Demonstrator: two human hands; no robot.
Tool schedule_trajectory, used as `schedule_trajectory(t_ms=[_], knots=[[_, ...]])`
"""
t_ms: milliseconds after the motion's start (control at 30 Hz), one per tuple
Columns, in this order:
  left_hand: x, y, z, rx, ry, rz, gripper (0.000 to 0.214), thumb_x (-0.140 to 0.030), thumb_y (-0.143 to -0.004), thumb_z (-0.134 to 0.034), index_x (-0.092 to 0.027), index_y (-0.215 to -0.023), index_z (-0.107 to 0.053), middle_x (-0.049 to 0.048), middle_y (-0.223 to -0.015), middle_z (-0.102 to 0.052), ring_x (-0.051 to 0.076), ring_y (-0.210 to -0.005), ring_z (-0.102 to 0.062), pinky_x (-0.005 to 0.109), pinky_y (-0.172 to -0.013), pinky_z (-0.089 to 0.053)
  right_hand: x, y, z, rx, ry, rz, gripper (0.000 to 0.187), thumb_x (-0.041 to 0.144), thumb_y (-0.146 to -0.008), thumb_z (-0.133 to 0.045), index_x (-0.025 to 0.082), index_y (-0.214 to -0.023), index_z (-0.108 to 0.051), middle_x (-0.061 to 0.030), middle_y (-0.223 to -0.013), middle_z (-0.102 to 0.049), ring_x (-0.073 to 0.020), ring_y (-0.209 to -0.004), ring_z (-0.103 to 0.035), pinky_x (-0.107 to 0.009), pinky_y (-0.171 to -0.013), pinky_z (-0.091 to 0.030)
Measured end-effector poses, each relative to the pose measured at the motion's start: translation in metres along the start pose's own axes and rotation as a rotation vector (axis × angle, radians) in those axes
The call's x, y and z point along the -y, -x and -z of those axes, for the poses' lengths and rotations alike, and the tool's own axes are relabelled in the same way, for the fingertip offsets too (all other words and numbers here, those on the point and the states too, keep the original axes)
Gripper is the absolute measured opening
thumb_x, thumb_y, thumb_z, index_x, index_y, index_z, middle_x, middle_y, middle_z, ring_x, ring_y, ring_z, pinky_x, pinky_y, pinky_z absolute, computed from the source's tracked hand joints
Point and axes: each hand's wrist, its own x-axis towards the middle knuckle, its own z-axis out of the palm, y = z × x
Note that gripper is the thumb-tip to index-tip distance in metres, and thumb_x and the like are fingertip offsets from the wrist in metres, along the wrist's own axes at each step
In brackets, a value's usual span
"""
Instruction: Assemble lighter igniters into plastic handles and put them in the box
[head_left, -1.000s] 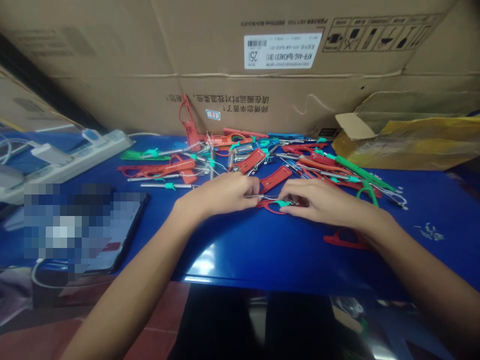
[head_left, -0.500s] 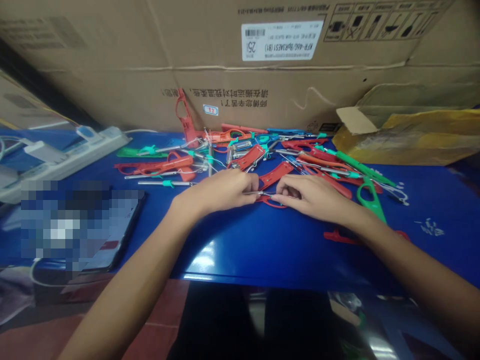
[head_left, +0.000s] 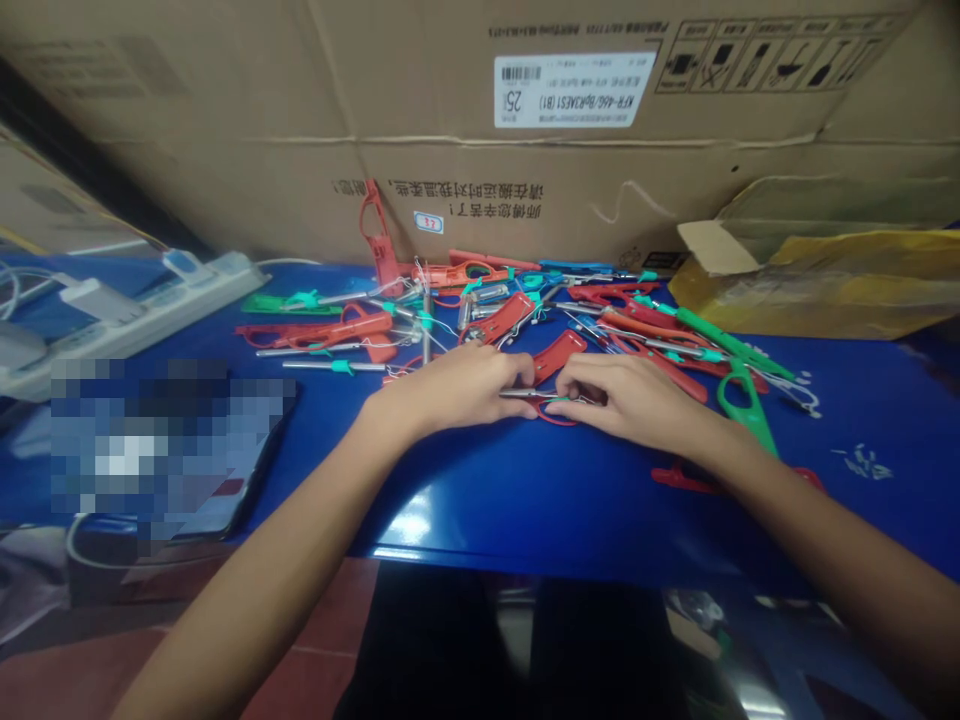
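Note:
Between my two hands, just above the blue table, is a thin metal lighter tube [head_left: 517,393] with a fine wire and a bit of green at its right end. The fingers of my left hand [head_left: 466,385] are closed on the tube's left part. My right hand [head_left: 626,395] pinches the wired end, its fingertips partly hiding it. Right behind and under the hands lies a red lighter handle shell [head_left: 561,357], its looped end showing below the fingers. A green handle shell [head_left: 742,400] and another red shell [head_left: 679,479] lie near my right forearm.
A heap of red and green handle shells, metal tubes with green triggers [head_left: 341,367] and clear tanks [head_left: 491,294] lies behind my hands. A large carton [head_left: 262,150] stands at the back. An opened box [head_left: 832,270] is right; a power strip [head_left: 142,320] and tablet-like device [head_left: 247,480] are left.
Both hands keep their grip on the lighter tube and stay close together. The fingers have shifted slightly, and more of the tube shows between them. The whole view has moved a little.

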Motion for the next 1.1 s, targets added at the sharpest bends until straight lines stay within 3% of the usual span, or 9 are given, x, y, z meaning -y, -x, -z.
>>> schedule_trajectory(t_ms=[200,600,1100], knots=[[0.000,-0.003,0.000,0.011,0.013,-0.019,0.022,-0.038,-0.092,-0.072,-0.018,-0.098,-0.070,0.0011,-0.079,-0.069,0.013,-0.062,-0.055,0.026,-0.061,-0.032,-0.002,-0.003,0.005,0.014,-0.064,0.028,0.027,0.044,-0.097,-0.060,0.021,-0.086,-0.071,-0.0031,-0.085,-0.068,-0.0161,-0.071,-0.058,-0.030,-0.065,-0.037],[0.001,-0.002,-0.002,0.005,0.009,0.001,0.021,-0.039,-0.091,-0.071,-0.019,-0.099,-0.070,0.0004,-0.078,-0.068,0.013,-0.061,-0.055,0.027,-0.060,-0.031,-0.009,-0.009,0.009,0.038,-0.291,-0.017,0.028,0.045,-0.092,-0.067,0.019,-0.084,-0.072,-0.0030,-0.083,-0.065,-0.0145,-0.067,-0.054,-0.029,-0.062,-0.039],[-0.001,-0.004,0.000,0.021,0.015,-0.024,0.022,-0.039,-0.093,-0.069,-0.018,-0.088,-0.069,-0.0019,-0.068,-0.062,0.011,-0.057,-0.050,0.027,-0.059,-0.029,-0.009,-0.011,0.020,0.167,-0.238,0.052,0.027,0.040,-0.094,-0.063,0.018,-0.085,-0.074,-0.0030,-0.082,-0.067,-0.0145,-0.069,-0.057,-0.029,-0.065,-0.040]])
